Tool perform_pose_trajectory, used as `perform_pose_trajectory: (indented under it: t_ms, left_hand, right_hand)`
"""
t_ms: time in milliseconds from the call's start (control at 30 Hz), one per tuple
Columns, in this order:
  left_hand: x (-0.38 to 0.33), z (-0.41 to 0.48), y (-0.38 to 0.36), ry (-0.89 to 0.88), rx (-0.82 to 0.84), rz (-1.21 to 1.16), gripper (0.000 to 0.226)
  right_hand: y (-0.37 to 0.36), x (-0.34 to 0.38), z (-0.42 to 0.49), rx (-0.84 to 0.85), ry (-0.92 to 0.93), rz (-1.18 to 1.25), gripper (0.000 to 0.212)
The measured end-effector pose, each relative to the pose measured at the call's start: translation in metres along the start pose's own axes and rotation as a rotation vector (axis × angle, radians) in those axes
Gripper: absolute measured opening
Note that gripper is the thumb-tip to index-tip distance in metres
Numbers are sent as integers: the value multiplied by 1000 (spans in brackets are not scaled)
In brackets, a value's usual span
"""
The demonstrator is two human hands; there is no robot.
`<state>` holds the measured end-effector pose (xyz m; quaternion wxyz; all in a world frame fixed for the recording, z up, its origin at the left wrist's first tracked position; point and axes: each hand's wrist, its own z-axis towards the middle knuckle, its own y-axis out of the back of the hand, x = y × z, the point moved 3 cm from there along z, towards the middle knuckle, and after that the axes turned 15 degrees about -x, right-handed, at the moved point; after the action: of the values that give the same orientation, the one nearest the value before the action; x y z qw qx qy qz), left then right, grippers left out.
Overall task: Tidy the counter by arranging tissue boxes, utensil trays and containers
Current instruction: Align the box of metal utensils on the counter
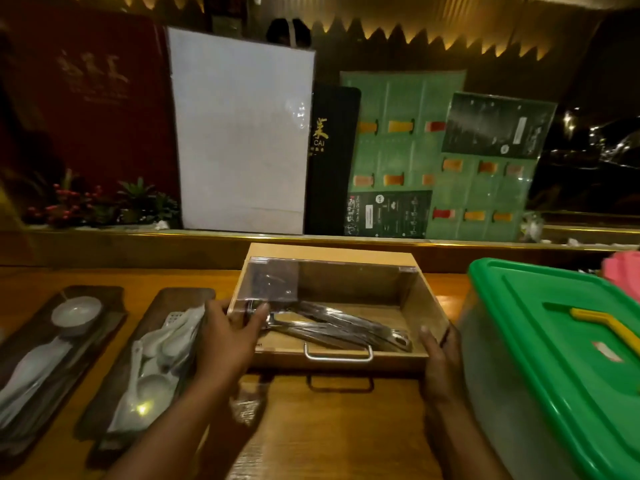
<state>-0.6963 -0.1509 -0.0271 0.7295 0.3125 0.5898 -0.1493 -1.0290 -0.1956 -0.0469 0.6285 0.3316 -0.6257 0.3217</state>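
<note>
Both hands, left hand (230,336) and right hand (438,358), gripped the wooden utensil box (346,355) mid-placement; spoon trays (162,344) left of it looked arranged, green-lidded container (554,341) right of it probably pending.

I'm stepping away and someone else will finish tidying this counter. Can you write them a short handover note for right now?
Left hand: gripping the left wall of the wooden utensil box.
Right hand: holding the box's right front corner.
The box sits mid-counter, clear lid raised, metal utensils lying loose inside.
To the left, two dark trays: the near tray holds white spoons, the far tray a small bowl and spoons.
On the right, the green-lidded container.
Done: trays look laid side by side.
Left: place the box, probably close its lid, line up the container. No tissue boxes in view.
</note>
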Motion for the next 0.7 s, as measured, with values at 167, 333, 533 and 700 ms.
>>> perform_pose_trajectory:
  t_ms: [167, 333, 533, 700]
  left_hand:
    - [-8, -6, -1, 1, 11, -26, 49]
    - [-5, -30, 18, -6, -24, -12, 46]
    - [1, -48, 41, -13, -29, -10, 49]
    - [-2, -59, 49, -37, -20, -20, 43]
  right_hand:
    - [2, 1, -2, -60, 7, 18, 50]
    - [16, -5, -16, -74, 62, 32, 58]
    - [34, -13, -36, -57, 78, -31, 76]
    - [45, -5, -48, -36, 97, -48, 68]
